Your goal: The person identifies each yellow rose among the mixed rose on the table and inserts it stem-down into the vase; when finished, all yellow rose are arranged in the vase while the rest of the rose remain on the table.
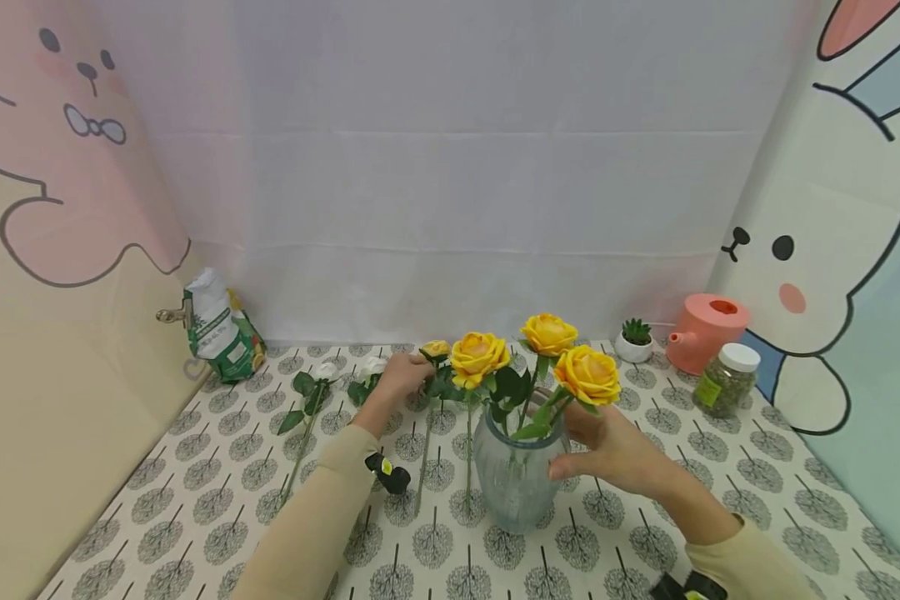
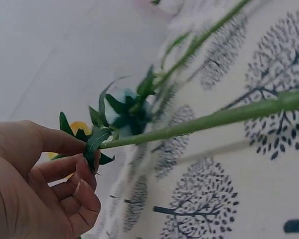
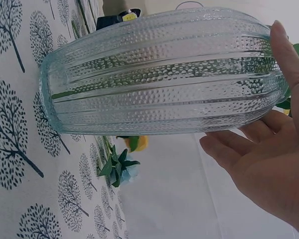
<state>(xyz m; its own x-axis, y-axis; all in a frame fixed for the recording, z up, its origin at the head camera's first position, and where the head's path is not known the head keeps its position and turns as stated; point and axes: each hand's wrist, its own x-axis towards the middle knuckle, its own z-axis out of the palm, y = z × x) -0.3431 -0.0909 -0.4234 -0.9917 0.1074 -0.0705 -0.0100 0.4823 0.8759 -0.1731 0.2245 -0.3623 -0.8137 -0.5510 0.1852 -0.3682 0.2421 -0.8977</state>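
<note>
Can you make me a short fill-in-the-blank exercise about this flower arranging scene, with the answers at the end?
1. The roses standing in the glass vase are ____ in colour.
2. The left hand pinches a loose rose stem just below its ____.
3. The right hand rests against the side of the ____.
4. The watering can at the back right is ____.

Missing words: yellow; bloom; vase; pink
</note>
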